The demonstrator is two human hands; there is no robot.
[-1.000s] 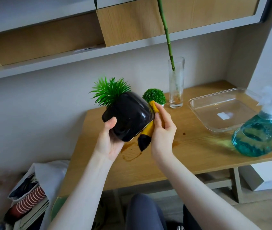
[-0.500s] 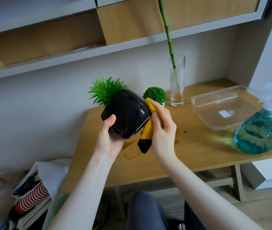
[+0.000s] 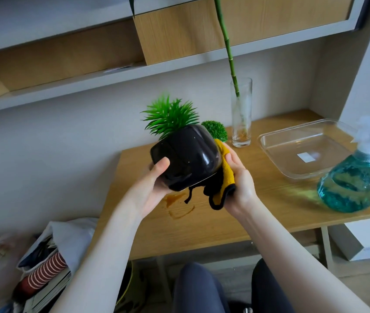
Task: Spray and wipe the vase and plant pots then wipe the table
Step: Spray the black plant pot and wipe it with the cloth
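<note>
Clutter first: glass vase (image 3: 241,114) with a green bamboo stem (image 3: 228,49) stands at the back of the wooden table (image 3: 258,213); a clear shallow tray (image 3: 301,150) sits to its right, and a teal spray bottle (image 3: 349,184) near the front edge; a small round green plant (image 3: 214,131) peeks out from behind the raised pot, partly hidden by it; a wet ring (image 3: 179,206) shines on the tabletop just below the hands. Black pot (image 3: 184,159), glossy, rounded-square, spiky green plastic leaves (image 3: 170,117) on top, is tilted up off the table; left hand (image 3: 150,188) cups its lower left side, thumb pressed on the front; right hand (image 3: 239,179) wraps a soft yellow cloth (image 3: 222,177) with a dark edge, pressing it against the pot's right side.
</note>
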